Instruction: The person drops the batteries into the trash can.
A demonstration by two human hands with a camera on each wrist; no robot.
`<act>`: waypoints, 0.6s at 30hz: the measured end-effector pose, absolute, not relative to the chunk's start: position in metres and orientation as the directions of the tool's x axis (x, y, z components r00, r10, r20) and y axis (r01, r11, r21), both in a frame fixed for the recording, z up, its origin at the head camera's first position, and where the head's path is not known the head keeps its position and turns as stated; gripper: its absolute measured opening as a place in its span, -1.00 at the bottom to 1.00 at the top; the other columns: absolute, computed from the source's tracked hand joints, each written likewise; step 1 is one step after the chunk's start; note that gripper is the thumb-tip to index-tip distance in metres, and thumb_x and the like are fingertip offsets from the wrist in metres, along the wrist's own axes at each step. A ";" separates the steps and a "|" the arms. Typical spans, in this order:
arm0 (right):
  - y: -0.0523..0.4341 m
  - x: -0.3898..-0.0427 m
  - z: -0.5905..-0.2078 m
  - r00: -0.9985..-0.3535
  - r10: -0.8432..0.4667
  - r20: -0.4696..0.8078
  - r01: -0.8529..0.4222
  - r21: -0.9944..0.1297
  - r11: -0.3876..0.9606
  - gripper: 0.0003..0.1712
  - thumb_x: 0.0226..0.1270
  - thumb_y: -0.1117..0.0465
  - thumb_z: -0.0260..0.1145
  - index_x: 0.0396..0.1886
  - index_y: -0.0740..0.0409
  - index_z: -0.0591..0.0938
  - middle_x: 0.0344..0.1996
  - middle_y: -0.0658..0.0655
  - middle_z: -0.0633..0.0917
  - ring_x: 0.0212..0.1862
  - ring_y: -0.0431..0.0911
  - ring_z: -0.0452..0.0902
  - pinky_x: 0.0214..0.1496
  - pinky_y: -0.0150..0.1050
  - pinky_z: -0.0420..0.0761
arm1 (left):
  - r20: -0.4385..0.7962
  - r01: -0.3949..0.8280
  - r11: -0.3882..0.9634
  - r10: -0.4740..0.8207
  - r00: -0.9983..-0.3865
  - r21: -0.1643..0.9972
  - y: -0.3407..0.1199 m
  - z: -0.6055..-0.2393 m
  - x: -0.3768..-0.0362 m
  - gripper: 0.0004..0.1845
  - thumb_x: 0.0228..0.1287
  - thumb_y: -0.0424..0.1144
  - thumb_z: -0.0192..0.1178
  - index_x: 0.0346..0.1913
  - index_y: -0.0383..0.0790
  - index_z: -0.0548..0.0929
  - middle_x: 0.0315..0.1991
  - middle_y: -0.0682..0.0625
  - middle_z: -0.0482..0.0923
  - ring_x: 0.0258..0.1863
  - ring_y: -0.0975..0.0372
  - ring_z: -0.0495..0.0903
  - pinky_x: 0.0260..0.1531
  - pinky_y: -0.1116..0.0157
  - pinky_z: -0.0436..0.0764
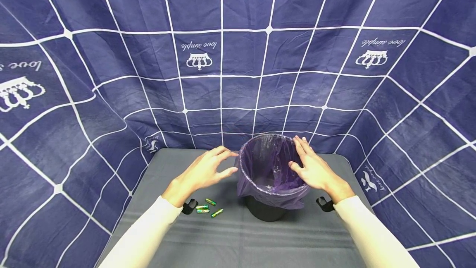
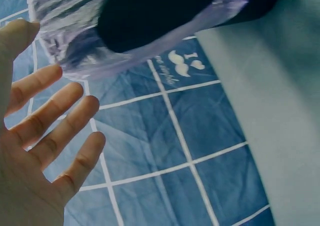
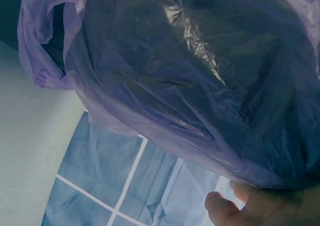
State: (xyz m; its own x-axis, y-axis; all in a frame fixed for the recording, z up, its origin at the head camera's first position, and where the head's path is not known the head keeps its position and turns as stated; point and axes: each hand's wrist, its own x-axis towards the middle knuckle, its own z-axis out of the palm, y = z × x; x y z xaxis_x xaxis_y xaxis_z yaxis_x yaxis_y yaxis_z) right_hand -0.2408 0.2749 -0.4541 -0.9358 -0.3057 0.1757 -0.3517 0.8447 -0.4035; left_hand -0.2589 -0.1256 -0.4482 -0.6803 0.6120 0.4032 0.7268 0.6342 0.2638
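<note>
A black bin (image 1: 265, 213) stands upright on the table, lined with a thin purple plastic bag (image 1: 288, 200) whose edge is folded out over the rim. My left hand (image 1: 206, 169) is at the left of the rim, fingers loosely extended, thumb apart. In the left wrist view its fingertips lie close to the bag (image 2: 65, 41); whether they touch it I cannot tell. At the right side of the rim, my right hand (image 1: 314, 169) has straight fingers against the bag's edge. The bag (image 3: 160, 91) partly hides that hand (image 3: 265, 208) in the right wrist view.
Several green and yellow batteries (image 1: 203, 211) lie on the grey table (image 1: 223, 243), left of the bin. Blue cloth (image 1: 241, 61) with white grid lines hangs behind the table and on both sides. Black straps (image 1: 190, 206) sit around the wrists.
</note>
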 end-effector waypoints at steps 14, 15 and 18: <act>0.275 -0.240 -0.452 -0.931 -0.319 0.180 -0.365 -0.391 0.845 0.02 0.75 0.01 0.30 0.90 0.42 0.11 0.91 0.43 0.11 0.91 0.52 -0.08 0.87 0.50 0.16 | 0.394 0.708 0.626 0.591 -0.704 0.327 -0.164 -0.495 -0.238 -0.56 0.58 -0.02 0.56 0.40 -0.01 0.82 0.24 0.04 0.83 0.15 0.14 0.88 0.22 0.01 0.86; 0.275 -0.240 -0.452 -0.930 -0.319 0.180 -0.365 -0.390 0.845 0.02 0.75 0.00 0.30 0.90 0.42 0.11 0.91 0.43 0.11 0.91 0.52 -0.08 0.87 0.50 0.16 | 0.390 0.705 0.629 0.590 -0.707 0.327 -0.166 -0.499 -0.237 -0.56 0.58 -0.02 0.56 0.39 -0.01 0.83 0.23 0.05 0.82 0.15 0.14 0.88 0.21 0.02 0.86; 0.274 -0.240 -0.452 -0.931 -0.317 0.180 -0.364 -0.391 0.846 0.02 0.75 0.00 0.30 0.90 0.41 0.11 0.91 0.43 0.11 0.91 0.52 -0.08 0.87 0.50 0.18 | 0.384 0.709 0.628 0.598 -0.704 0.321 -0.172 -0.511 -0.234 -0.57 0.56 -0.04 0.58 0.37 -0.01 0.84 0.21 0.07 0.82 0.17 0.13 0.88 0.22 0.03 0.86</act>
State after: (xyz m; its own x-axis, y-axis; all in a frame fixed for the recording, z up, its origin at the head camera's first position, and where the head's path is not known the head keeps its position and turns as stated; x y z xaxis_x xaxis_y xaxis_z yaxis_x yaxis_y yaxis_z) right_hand -0.2404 0.2743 -0.4518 -0.9311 -0.3170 0.1805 -0.3637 0.8456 -0.3907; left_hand -0.2343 -0.1722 -0.5111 -0.7037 0.5980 0.3838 0.7088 0.6280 0.3211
